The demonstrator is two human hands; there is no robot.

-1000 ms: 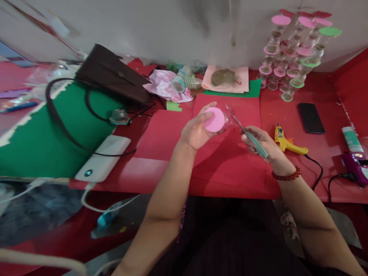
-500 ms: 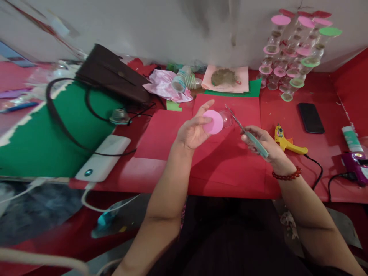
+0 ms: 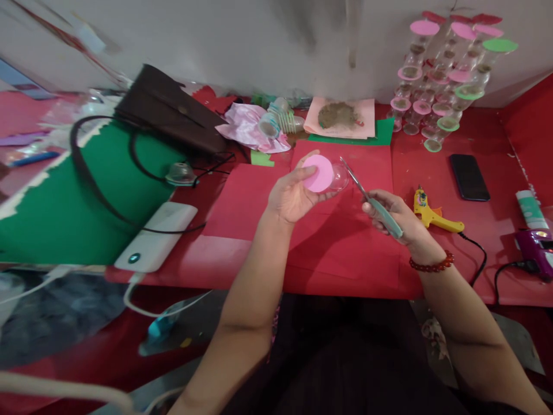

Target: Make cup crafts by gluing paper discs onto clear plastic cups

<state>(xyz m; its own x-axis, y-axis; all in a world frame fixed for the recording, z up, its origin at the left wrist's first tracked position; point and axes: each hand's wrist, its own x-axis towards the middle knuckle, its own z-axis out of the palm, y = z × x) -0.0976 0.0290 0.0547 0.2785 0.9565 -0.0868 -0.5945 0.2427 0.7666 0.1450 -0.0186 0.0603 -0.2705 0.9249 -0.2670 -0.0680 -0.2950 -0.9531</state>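
My left hand (image 3: 291,193) grips a round pink paper disc (image 3: 318,173), its thumb lying across the disc's face. A clear plastic cup (image 3: 340,177) shows just right of the disc; the two seem joined, but the join is hidden. My right hand (image 3: 391,216) is closed around the grey-green handles of a pair of scissors (image 3: 384,217). Their blades look nearly closed and point up and left, a little right of the cup and apart from it. Both hands are above red paper sheets (image 3: 345,242).
Stacked clear cups with pink and green discs (image 3: 444,86) stand at the back right. A yellow glue gun (image 3: 436,219), a phone (image 3: 469,177) and a glue stick (image 3: 531,208) lie right. Pink paper holding sand (image 3: 319,124) is behind; a brown bag (image 3: 173,109) and white power bank (image 3: 158,236) are left.
My left hand has turned the pink disc slightly and raised it a little, and its fingers now show beneath the disc and cup. The scissors have hardly moved.
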